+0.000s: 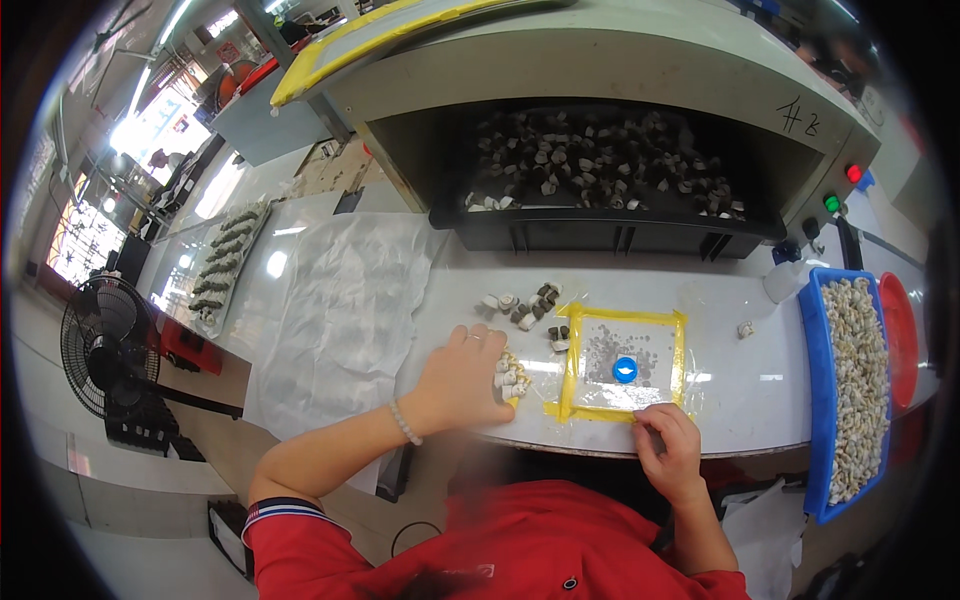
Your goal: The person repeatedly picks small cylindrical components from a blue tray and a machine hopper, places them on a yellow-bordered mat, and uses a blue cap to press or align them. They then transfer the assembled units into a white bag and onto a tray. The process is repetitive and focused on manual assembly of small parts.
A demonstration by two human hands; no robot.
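Observation:
My left hand (458, 378) lies on the white table, thumb and fingers apart, curved along a cluster of small cream pieces (512, 378). Whether it presses on them I cannot tell. Several dark-and-white small pieces (530, 310) lie beyond its fingertips. To its right a square framed in yellow tape (678, 350) is stuck on the table, its middle spotted grey. A blue round cap-like thing (625, 371) with a white mark sits inside. At the square's near right corner my right hand (670, 448) is closed, fingers curled toward the thumb; anything in them is hidden.
A black tray (600, 238) of dark-and-white pieces stands in the machine's opening (640, 70). At the right are a blue basket (816, 400) of cream pieces, a red basin (901, 340) and a whitish bottle (783, 283). Crumpled white sheeting (340, 320) covers the left side.

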